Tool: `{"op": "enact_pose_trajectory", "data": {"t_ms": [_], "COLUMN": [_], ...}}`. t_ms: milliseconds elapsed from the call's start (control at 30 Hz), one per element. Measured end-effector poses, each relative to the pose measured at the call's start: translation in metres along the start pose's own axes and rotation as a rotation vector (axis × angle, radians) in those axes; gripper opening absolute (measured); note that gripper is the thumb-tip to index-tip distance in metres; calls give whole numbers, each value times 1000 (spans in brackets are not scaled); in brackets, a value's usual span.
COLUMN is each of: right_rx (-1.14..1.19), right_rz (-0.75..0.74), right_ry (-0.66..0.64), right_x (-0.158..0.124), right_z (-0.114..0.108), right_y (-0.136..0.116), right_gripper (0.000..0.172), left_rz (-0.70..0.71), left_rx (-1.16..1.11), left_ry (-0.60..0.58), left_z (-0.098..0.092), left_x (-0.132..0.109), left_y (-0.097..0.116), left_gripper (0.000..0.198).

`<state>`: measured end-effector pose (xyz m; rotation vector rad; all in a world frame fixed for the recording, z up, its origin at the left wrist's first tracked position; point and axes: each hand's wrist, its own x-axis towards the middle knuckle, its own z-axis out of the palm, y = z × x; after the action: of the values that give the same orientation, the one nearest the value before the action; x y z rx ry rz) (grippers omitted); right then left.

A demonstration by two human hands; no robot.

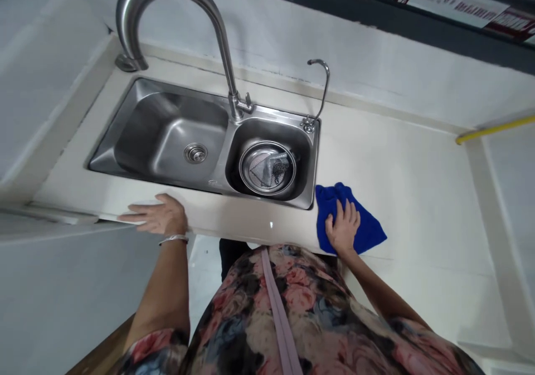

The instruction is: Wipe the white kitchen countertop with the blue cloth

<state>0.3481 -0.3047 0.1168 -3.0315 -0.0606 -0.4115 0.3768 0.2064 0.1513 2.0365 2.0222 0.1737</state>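
Note:
My left hand (161,216) is open at the counter's front edge, left of centre, with its fingers spread and pointing left. A bracelet circles that wrist. To the right of the sink, my right hand (345,227) presses a blue cloth (370,233) onto the pale countertop (422,208), its fingers bent over the fabric. The cloth is bunched at its far end and spreads to a point on the right. A double-bowl steel sink (209,184) lies between and beyond my hands. Its right bowl holds a round metal strainer basin (246,183) with a crumpled greyish item (265,170) inside.
A large curved faucet (223,46) rises behind the sink, with a thin small tap (326,82) at its right corner. Walls stand at the back and left. A dark shelf with boxes (455,1) hangs above. A yellow pipe (493,130) runs along the right.

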Motion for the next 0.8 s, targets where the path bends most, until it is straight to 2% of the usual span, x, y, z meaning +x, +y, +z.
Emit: {"op": "enact_pose_trajectory", "data": {"t_ms": [167,300,400,600,800], "right_rx": [89,171,224,368,469], "right_rz": [-341,-656,-855,-1099,-1184], "right_ry": [-138,-286,-392,-530,-562], "right_x": [-7,9,24,43,57], "right_z": [-16,-19,-16,-11,-5], "right_y": [-30,-40,-57,-130,-208], "right_gripper": [64,64,65,67,66], "left_rz": [9,14,8,9,25], "left_rx": [-9,5,7,-4,-27], "left_ry": [-4,10,6,-11,-1], "left_z": [-3,3,5,-2,0], "left_x": [-2,2,3,-3,-3], "left_y": [-2,-5,-7,-6,-9], "left_gripper": [88,89,89,88,87]}}
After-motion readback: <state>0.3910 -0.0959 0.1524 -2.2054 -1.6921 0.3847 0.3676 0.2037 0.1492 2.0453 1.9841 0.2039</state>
